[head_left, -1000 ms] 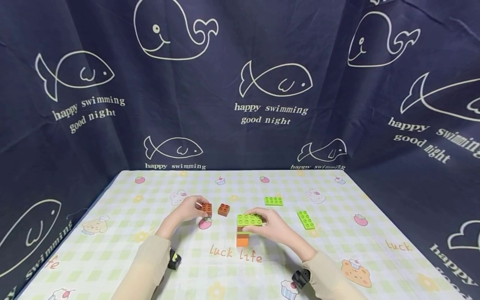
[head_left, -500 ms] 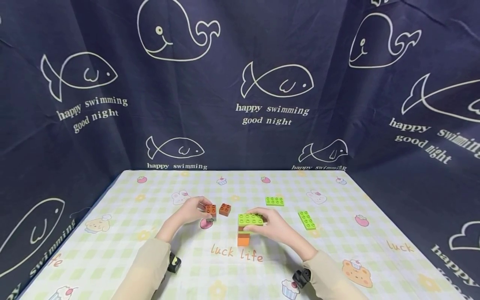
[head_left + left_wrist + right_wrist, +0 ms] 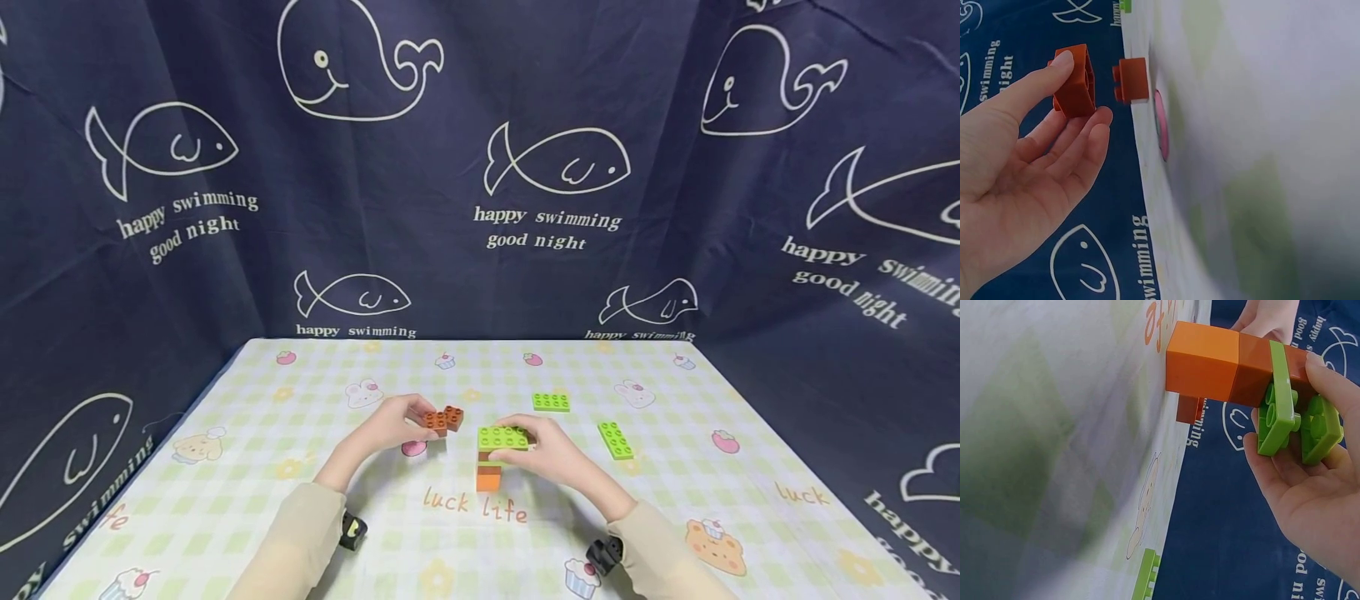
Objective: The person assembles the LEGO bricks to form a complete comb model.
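My left hand (image 3: 392, 421) pinches a reddish-brown 2x2 toy brick (image 3: 1074, 84) between thumb and fingers, held off the cloth. Just beyond it on the table sits another brown brick (image 3: 454, 416), partly covered by the held one in the head view. My right hand (image 3: 546, 448) grips the upper part of an upright stack. At the stack's bottom is an orange brick (image 3: 1202, 361); above come a brown brick (image 3: 1254, 370), a green plate (image 3: 1280, 400), a second brown brick and a green plate (image 3: 502, 437) on top. The green plates jut out to the right of the orange brick.
Two loose green plates lie right of the stack: one farther back (image 3: 551, 402), one nearer and angled (image 3: 615, 441). A checked, printed tablecloth (image 3: 375, 542) covers the table. Dark blue curtains (image 3: 450, 250) hang behind and at both sides.
My left hand has carried its brown brick to the right, toward the stack and in front of the other brown brick. My right hand stays on the stack. The head view shifted slightly.
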Motion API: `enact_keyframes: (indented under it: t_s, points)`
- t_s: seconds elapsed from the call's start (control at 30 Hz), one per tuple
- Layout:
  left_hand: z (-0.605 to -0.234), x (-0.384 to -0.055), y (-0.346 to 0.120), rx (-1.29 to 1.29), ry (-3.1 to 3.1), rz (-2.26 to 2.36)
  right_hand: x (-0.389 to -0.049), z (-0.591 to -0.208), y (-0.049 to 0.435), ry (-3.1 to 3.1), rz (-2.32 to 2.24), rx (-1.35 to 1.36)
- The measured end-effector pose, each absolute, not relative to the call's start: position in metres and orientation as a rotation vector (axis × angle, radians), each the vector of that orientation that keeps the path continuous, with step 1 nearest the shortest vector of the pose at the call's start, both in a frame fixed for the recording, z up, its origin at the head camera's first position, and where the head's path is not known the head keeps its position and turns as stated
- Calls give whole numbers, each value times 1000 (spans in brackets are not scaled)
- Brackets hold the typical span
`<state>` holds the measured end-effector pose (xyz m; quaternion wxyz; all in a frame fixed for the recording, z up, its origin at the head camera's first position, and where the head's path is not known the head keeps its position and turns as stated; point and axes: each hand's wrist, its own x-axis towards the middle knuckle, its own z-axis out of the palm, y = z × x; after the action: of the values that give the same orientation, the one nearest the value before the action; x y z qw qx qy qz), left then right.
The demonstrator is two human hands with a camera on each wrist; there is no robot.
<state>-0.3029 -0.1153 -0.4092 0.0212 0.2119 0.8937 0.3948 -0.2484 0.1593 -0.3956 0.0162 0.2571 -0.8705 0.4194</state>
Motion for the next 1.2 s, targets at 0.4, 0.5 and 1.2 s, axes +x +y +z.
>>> enact_keyframes:
  t_s: [0.4,0.5,1.2]
  points:
    - [-398,-295,-107,745,2755,1238,-249,-395,160,-2695,1298,804]
    - [-398,-294,-106,738,2753,1249,-249,-394,160,-2698,1301,804]
    - [-389,-285,-94,831,2783,1272,-248,-393,159,-2717,1298,796]
